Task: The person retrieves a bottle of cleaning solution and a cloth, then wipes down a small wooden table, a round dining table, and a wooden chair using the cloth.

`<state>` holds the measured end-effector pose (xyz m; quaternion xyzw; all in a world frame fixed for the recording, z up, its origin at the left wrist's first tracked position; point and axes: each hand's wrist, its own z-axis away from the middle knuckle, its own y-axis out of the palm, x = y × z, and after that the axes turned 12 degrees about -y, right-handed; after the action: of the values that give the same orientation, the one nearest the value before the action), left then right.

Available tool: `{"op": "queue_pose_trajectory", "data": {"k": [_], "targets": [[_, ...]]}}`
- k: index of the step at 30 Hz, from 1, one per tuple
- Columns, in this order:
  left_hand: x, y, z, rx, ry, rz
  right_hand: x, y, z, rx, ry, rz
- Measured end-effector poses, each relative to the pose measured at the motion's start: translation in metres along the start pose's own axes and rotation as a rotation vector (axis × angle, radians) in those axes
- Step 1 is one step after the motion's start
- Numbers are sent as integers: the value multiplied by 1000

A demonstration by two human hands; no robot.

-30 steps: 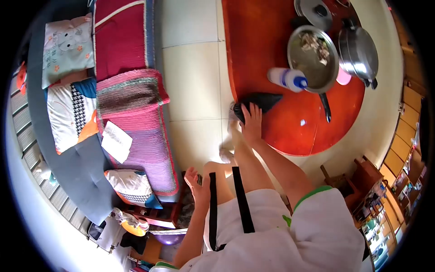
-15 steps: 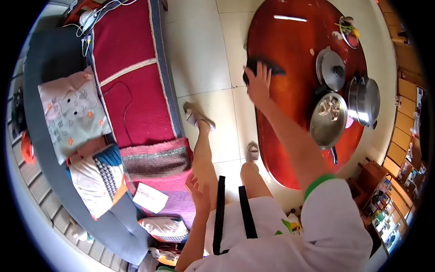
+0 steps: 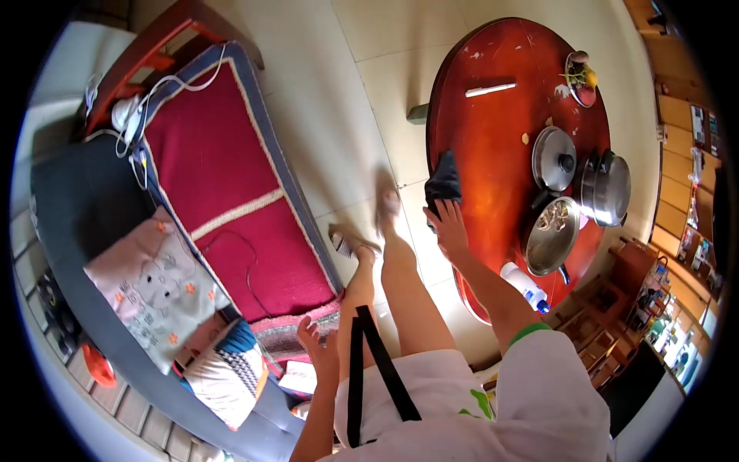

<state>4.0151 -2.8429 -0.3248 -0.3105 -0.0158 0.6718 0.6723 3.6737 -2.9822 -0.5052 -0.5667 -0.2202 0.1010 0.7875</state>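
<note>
My right hand (image 3: 448,225) presses a black cloth (image 3: 444,181) onto the left edge of the red oval table (image 3: 493,169), its fingers on the cloth's near end. Over my left thigh hangs my left hand (image 3: 317,345), fingers apart and curled a little, holding nothing. To the right of the cloth are a steel pan (image 3: 543,250) with food in it, a glass lid (image 3: 553,159) and a lidded steel pot (image 3: 606,189). A white bottle with a blue cap (image 3: 523,286) lies near the table's near end.
A white stick-like object (image 3: 490,90) and a plate of vegetables (image 3: 583,85) are at the table's far end. To the left stands a sofa with red mats (image 3: 231,162) and a pillow (image 3: 158,289). A wooden chair (image 3: 627,277) is at right.
I have walked forward along the table, and the view has turned. The cloth under my right hand has slid along the table's edge. My left hand stays empty.
</note>
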Motion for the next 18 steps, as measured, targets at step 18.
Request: {"op": "queue_pose_trajectory", "data": {"k": [18], "targets": [[-287, 116, -84, 99, 50, -117, -235, -129, -362, -343, 737, 131]]}}
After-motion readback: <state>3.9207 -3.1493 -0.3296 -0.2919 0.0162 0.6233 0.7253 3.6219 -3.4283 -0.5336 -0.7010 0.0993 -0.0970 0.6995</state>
